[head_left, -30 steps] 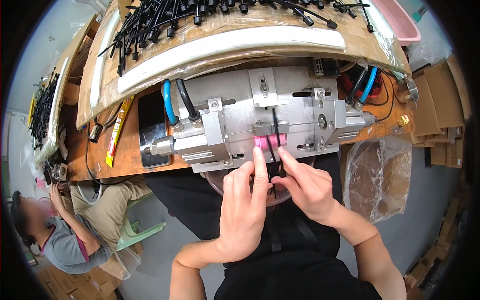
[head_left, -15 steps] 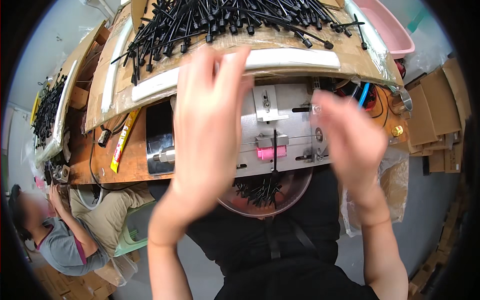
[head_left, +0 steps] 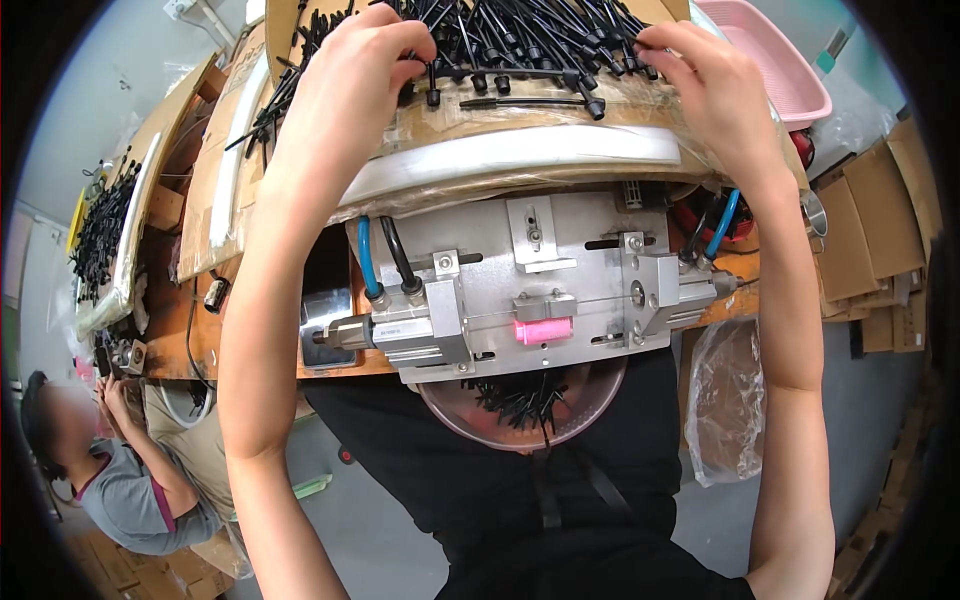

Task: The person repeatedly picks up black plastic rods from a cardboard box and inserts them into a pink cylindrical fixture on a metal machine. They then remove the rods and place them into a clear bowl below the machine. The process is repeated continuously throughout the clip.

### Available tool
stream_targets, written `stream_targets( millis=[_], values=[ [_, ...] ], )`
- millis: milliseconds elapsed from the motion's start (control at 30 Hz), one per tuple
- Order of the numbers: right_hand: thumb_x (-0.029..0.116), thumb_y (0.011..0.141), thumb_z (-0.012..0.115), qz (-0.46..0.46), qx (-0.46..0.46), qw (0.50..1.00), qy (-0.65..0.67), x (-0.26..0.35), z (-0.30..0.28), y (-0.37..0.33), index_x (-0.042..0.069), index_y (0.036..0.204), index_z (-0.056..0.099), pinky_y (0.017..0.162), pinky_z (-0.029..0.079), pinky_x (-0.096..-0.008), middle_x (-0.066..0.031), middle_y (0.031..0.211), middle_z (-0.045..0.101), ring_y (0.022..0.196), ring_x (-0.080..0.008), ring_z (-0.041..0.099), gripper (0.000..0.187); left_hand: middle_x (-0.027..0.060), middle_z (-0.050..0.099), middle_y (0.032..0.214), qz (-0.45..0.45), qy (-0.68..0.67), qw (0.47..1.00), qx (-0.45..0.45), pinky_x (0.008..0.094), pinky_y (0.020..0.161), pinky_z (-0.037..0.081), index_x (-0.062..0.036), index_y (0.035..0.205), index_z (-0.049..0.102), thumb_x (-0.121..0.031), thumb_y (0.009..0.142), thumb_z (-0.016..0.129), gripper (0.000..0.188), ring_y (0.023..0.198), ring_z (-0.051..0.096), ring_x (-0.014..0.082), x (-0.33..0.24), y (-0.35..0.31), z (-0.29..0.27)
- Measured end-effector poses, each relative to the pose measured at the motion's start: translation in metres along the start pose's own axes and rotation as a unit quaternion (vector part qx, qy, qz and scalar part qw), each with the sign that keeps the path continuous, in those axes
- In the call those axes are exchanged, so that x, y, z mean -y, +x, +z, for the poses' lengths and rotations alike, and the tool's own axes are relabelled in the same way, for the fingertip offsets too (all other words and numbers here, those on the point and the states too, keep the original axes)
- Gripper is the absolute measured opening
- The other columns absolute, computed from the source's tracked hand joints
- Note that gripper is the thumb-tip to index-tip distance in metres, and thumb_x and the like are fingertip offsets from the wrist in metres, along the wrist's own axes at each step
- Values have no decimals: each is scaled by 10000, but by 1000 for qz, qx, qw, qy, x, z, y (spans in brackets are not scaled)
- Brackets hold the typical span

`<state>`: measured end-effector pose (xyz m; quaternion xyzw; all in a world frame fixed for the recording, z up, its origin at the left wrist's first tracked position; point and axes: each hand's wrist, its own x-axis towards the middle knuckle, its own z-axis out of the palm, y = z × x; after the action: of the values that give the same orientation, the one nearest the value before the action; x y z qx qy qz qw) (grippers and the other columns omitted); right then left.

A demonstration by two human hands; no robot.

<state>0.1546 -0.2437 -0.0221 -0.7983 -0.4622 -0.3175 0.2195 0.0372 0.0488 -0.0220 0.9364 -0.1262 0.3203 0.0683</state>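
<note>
At the far side, my left hand pinches a thin black plastic stem with a knobbed end at the front of a large pile of such stems. My right hand is closed at the pile's right end, thumb and forefinger together on a black stem that they partly hide. One loose stem lies between the hands on the cardboard. Nearer me is a metal fixture with a pink block at its middle.
A clear bowl of black stems sits under the fixture's front edge. Blue hoses join the cylinders at its sides. White foam edges the cardboard tray. A pink basin stands far right. Another person sits at left.
Both hands have moved away from me, from over the fixture to the pile. The black stem that lay across the pink block is gone from it. A loose stem now lies before the pile.
</note>
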Motion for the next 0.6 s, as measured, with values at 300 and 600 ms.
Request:
stream_targets(
  millis=[300,600],
  values=[
    [123,896,662,-10,-89,996,24,50,-23,0,-10,1074,626,632,515,-272,-120,887,687,716,-164,646,225,166,629,857,67,-104,991,56,399,782,513,2,836,687,-72,819,678,77,856,633,344,-54,33,32],
    [-5,915,632,187,-72,950,238,29,-35,-33,-12,1129,668,690,481,-209,-37,951,683,755,-69,585,217,101,542,722,52,-199,977,50,339,604,450,-5,911,611,-175,858,714,205,629,516,196,-68,8,18]
  ],
)
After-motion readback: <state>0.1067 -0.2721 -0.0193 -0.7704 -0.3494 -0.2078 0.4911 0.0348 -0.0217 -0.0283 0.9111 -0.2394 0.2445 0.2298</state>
